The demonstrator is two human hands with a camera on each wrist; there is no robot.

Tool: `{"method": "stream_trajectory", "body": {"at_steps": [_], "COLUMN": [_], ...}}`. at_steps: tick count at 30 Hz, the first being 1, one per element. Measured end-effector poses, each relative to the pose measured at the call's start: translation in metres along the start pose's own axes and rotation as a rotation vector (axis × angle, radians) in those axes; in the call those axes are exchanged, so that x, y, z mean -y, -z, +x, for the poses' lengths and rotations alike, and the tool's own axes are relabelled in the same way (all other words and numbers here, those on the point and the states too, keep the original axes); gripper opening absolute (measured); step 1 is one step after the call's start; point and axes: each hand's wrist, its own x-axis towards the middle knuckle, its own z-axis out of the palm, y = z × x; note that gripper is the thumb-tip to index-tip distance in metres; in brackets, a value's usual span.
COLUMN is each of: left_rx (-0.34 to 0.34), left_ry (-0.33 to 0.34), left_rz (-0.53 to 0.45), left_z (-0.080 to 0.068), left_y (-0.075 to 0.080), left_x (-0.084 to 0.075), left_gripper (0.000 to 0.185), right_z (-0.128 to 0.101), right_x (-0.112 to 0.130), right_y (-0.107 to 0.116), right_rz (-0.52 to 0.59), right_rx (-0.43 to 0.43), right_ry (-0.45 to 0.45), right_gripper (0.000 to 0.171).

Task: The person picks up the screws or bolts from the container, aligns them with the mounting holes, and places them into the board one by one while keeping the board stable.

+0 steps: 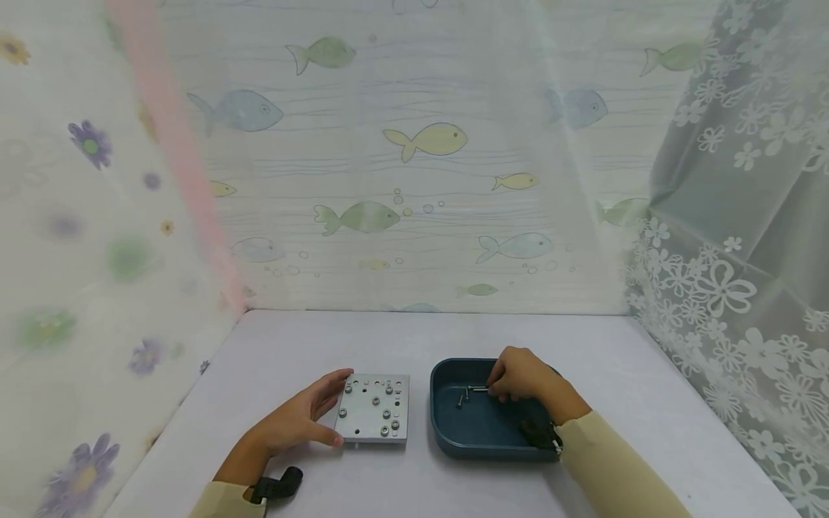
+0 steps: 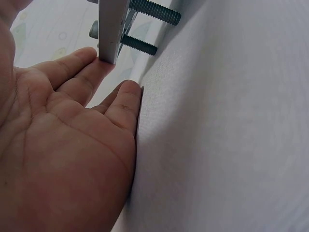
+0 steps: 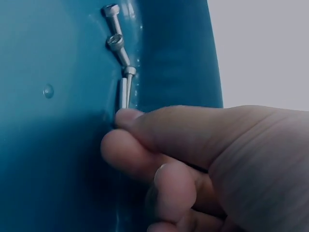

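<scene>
"While the left hand [image 1: 301, 417] touched the metal plate [image 1: 368, 406], was it clamping?"

"No, thumb and fingers stood apart at its left corners, probably for steadiness, since threaded shanks [image 2: 157, 12] jutted from the underside."

"And the right hand [image 1: 523, 378]?"

"Thumb and forefinger were together, apparently pinching the shank end of a screw [image 1: 478, 389] inside the blue tray [image 1: 486, 452]; the head pointed away, so that end was presumably handiest."

"Room?"

"The tray's wall rose just beside those fingers, leaving upward the freest way; a strip of tabletop [image 1: 417, 460] separated plate and tray."
</scene>
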Motion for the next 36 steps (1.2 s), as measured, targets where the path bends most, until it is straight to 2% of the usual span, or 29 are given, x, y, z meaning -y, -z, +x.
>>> {"method": "stream_trajectory", "body": {"at_steps": [6,10,19,36], "left_rx": [-0.002,-0.003,0.002,-0.006], "left_ry": [0.001,-0.005,-0.015,0.003], "left_rz": [-0.005,-0.018,-0.022,-0.02], "left_z": [-0.0002,0.0006,0.0024,0.0025], "left_y": [0.0002,0.0011,0.0023,0.0012], "left_x": [-0.0005,0.0016,0.0055,0.005], "left_gripper": [0.127,0.127,0.127,0.126], "right_z": [-0.0007,-0.0003,0.0011,0.0026], "right_x": [0.0031,0.0046,0.0029,0.0002], "right_y": [-0.0003,-0.0004,-0.0026,-0.0062], "right_rz": [-0.034,-0.06,-0.056,-0.077], "right_rx": [-0.009,-0.009,0.0,0.006], "right_ry": [-0.005,-0.015,-0.017,0.037], "right_gripper": [0.002,0.008,0.007,0.005]}}
